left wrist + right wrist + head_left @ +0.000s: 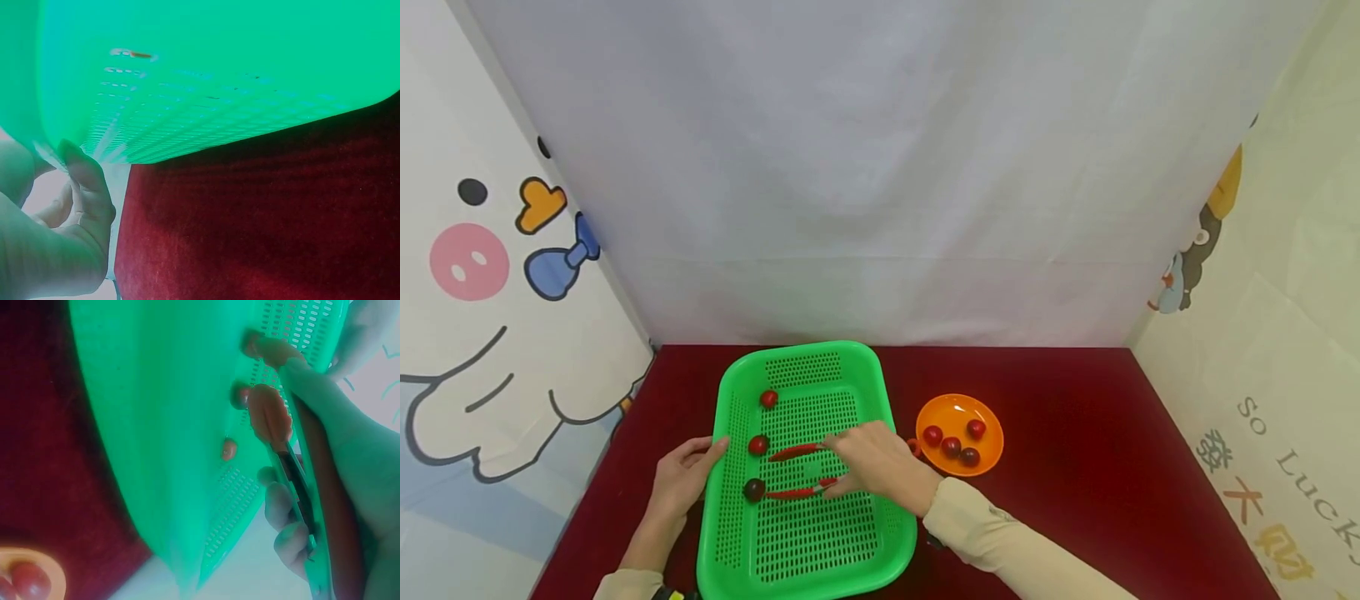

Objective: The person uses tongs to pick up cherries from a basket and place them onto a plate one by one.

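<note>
My left hand [681, 479] pinches the left rim of a green plastic basket [820, 554] between thumb and fingers, as the left wrist view shows up close. Red-tipped tongs [797, 452] are in my right hand [880, 467], above the basket's middle. Their two arms stand spread apart, tips pointing left. Along the basket's left side lie a red fruit [768, 399], a darker red fruit [758, 445] and a nearly black fruit [754, 490], all small and round like cherry tomatoes. The lower tong tip is right beside the nearly black one; the head view cannot show whether they touch.
An orange plate [951, 408] with several similar fruits stands just right of the basket. Both sit on a dark red tabletop [1075, 475]. A white curtain [880, 183] hangs behind, and printed cloth panels [482, 350] flank the table.
</note>
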Demonstrator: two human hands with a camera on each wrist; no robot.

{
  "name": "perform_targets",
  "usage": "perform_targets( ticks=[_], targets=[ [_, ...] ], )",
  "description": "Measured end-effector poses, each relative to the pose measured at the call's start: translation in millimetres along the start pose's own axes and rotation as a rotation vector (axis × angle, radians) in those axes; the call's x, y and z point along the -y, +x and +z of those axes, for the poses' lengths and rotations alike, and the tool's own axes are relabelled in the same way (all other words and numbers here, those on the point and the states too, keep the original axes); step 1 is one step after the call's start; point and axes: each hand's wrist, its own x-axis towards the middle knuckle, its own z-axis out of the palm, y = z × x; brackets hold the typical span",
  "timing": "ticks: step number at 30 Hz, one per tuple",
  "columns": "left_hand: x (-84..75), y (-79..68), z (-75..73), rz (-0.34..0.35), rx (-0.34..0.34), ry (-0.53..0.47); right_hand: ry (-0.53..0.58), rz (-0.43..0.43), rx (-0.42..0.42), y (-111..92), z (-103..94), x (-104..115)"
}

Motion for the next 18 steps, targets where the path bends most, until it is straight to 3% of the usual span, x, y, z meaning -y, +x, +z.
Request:
perform_targets(
  ticks=[8, 18],
  targets=[
    [-0.7, -0.2, 0.3, 0.000, 0.000, 0.015, -0.031, 0.000, 0.066, 9, 0.4, 10],
    [-0.7, -0.8, -0.8, 0.000, -0.004, 0.007, -0.104, -0.025, 0.085, 17, 1.6, 18]
  ],
)
